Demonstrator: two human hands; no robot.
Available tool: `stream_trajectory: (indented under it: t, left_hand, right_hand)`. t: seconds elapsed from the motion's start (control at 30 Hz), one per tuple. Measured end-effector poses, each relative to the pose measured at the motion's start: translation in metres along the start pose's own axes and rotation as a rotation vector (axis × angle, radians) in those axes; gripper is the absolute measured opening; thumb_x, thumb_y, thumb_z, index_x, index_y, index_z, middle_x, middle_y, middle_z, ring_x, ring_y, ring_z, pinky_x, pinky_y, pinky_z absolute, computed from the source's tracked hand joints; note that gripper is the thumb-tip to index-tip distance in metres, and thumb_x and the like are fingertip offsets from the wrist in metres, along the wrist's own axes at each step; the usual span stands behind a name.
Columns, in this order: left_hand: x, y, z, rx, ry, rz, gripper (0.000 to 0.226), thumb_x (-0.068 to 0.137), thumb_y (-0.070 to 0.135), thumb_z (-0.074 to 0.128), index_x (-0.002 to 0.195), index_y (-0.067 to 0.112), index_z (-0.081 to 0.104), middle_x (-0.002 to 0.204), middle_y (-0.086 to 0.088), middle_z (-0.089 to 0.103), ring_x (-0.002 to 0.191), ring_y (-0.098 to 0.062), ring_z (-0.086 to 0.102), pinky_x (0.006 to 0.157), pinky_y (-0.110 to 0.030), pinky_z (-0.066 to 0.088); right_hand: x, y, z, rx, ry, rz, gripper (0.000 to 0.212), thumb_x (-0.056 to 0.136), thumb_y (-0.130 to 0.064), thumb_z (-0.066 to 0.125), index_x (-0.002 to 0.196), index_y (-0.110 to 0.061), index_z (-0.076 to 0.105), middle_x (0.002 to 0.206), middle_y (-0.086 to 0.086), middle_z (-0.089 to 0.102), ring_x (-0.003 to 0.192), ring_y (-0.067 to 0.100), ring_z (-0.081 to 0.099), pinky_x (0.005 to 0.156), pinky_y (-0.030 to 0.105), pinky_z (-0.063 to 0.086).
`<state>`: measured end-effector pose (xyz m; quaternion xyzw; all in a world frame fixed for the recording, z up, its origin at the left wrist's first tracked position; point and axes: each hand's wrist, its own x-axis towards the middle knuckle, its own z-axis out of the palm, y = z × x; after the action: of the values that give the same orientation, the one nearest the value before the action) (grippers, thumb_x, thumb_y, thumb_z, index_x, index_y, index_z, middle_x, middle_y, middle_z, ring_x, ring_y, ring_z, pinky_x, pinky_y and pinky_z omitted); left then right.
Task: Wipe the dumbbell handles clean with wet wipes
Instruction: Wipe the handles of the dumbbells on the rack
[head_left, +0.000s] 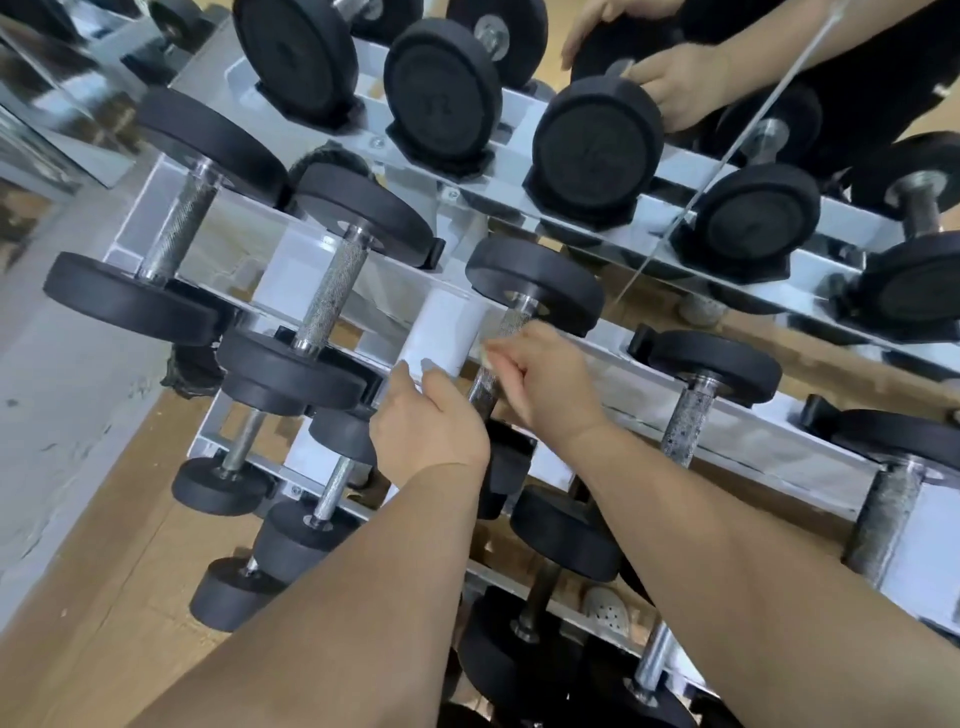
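A dumbbell with a knurled metal handle and black heads lies on the middle shelf of the rack, its far head pointing away from me. My right hand pinches a small white wet wipe against the handle's upper part. My left hand lies just left of the handle with its fingers fairly straight, their tips at the white rack post. That hand and forearm hide the dumbbell's near head.
The silver rack holds several black dumbbells on three shelves: clean-looking handles to the left, speckled ones to the right. A mirror behind the rack reflects two hands. Wooden floor lies at the lower left.
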<state>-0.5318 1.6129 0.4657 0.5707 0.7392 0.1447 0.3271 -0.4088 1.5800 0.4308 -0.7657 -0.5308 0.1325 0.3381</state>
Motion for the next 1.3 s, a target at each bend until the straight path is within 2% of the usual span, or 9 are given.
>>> stream_trajectory:
  t: [0.17, 0.37, 0.43, 0.6, 0.73, 0.83, 0.9, 1.07, 1.3]
  left_hand:
    - [-0.001, 0.0, 0.002, -0.002, -0.015, 0.001, 0.053, 0.104, 0.043, 0.028, 0.153, 0.027, 0.038, 0.138, -0.013, 0.061, 0.127, -0.038, 0.05, 0.101, -0.049, 0.044]
    - [-0.001, -0.002, 0.003, -0.013, -0.009, 0.004, 0.053, 0.104, 0.043, 0.029, 0.153, 0.026, 0.039, 0.136, -0.014, 0.062, 0.127, -0.038, 0.05, 0.1, -0.049, 0.045]
    - [0.0, -0.001, 0.003, -0.008, -0.005, 0.003, 0.053, 0.104, 0.043, 0.029, 0.153, 0.027, 0.039, 0.136, -0.014, 0.062, 0.127, -0.038, 0.05, 0.099, -0.048, 0.045]
    - [0.001, -0.001, 0.004, -0.003, -0.002, -0.023, 0.053, 0.102, 0.046, 0.035, 0.152, 0.03, 0.038, 0.134, -0.011, 0.063, 0.126, -0.035, 0.052, 0.099, -0.048, 0.046]
    - [-0.001, 0.0, 0.003, -0.02, -0.014, -0.024, 0.062, 0.094, 0.051, 0.045, 0.152, 0.029, 0.039, 0.14, -0.007, 0.06, 0.13, -0.033, 0.05, 0.097, -0.044, 0.043]
    - [-0.003, 0.0, 0.003, -0.04, -0.01, -0.018, 0.074, 0.081, 0.058, 0.044, 0.149, 0.03, 0.041, 0.136, -0.004, 0.061, 0.127, -0.032, 0.052, 0.092, -0.043, 0.044]
    - [-0.003, -0.001, 0.004, -0.048, -0.008, -0.015, 0.07, 0.082, 0.055, 0.05, 0.147, 0.029, 0.043, 0.131, -0.003, 0.062, 0.124, -0.033, 0.054, 0.088, -0.042, 0.043]
    - [-0.003, -0.001, 0.003, -0.058, -0.001, -0.02, 0.079, 0.073, 0.062, 0.045, 0.146, 0.031, 0.042, 0.13, 0.0, 0.063, 0.122, -0.031, 0.056, 0.092, -0.045, 0.048]
    - [0.0, -0.006, 0.007, -0.112, 0.03, -0.025, 0.054, 0.099, 0.053, 0.039, 0.146, 0.03, 0.047, 0.135, -0.002, 0.063, 0.126, -0.032, 0.054, 0.1, -0.047, 0.045]
  right_hand:
    - [0.002, -0.006, 0.002, -0.022, 0.113, 0.148, 0.013, 0.092, -0.016, 0.068, 0.1, -0.013, 0.078, 0.09, 0.006, 0.065, 0.084, 0.022, 0.062, 0.081, 0.021, 0.045]
    - [-0.023, -0.011, -0.007, -0.02, -0.167, -0.059, 0.018, 0.095, -0.021, 0.059, 0.097, -0.018, 0.077, 0.083, -0.001, 0.061, 0.079, 0.023, 0.061, 0.075, 0.032, 0.052]
    - [-0.006, -0.007, -0.006, -0.029, -0.087, -0.015, 0.015, 0.094, -0.02, 0.061, 0.088, -0.017, 0.075, 0.08, 0.001, 0.059, 0.076, 0.026, 0.06, 0.074, 0.032, 0.052]
    - [-0.001, -0.008, 0.0, 0.068, 0.163, 0.205, 0.013, 0.092, -0.019, 0.068, 0.098, -0.016, 0.079, 0.082, 0.002, 0.063, 0.076, 0.013, 0.056, 0.075, 0.021, 0.045]
    - [-0.029, -0.011, -0.001, 0.082, -0.074, 0.087, 0.011, 0.094, -0.017, 0.066, 0.092, -0.018, 0.076, 0.073, -0.019, 0.051, 0.074, 0.001, 0.046, 0.069, 0.014, 0.038]
    - [-0.028, -0.007, -0.003, 0.066, -0.139, 0.036, 0.012, 0.094, -0.015, 0.064, 0.097, -0.017, 0.076, 0.082, -0.006, 0.062, 0.078, 0.011, 0.057, 0.076, 0.024, 0.047]
    - [-0.015, -0.004, -0.005, 0.071, -0.05, 0.065, 0.011, 0.095, -0.02, 0.065, 0.094, -0.019, 0.076, 0.079, -0.001, 0.064, 0.076, 0.015, 0.058, 0.076, 0.031, 0.05]
    - [0.002, -0.005, -0.008, 0.186, 0.191, 0.256, 0.012, 0.092, -0.018, 0.069, 0.1, -0.018, 0.078, 0.084, 0.003, 0.069, 0.082, 0.013, 0.059, 0.081, 0.021, 0.047]
    - [-0.027, -0.005, -0.005, 0.205, -0.104, 0.067, 0.013, 0.093, -0.019, 0.067, 0.102, -0.018, 0.077, 0.088, -0.002, 0.068, 0.082, 0.009, 0.061, 0.077, 0.025, 0.05]
